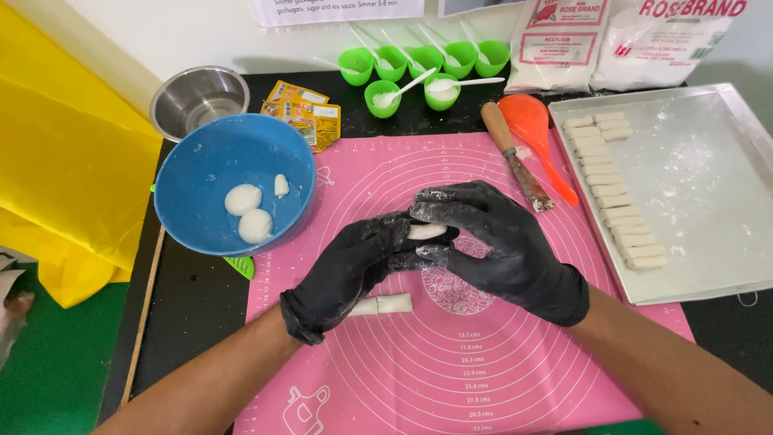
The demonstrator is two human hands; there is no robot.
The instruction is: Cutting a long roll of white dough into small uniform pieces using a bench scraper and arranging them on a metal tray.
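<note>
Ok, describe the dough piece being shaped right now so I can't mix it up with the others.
Start at the pink mat in the middle. Above its centre, two black-gloved hands meet, the left hand and right hand. The dough piece is the short white log pinched between their fingertips, lifted, unlike the pieces on the mat or in the blue bowl.

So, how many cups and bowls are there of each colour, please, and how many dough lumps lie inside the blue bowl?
Green cups: 7
Blue bowl: 1
Metal bowl: 1
Dough lumps in the blue bowl: 3
Total: 12 (9 containers, 3 lumps)
</note>
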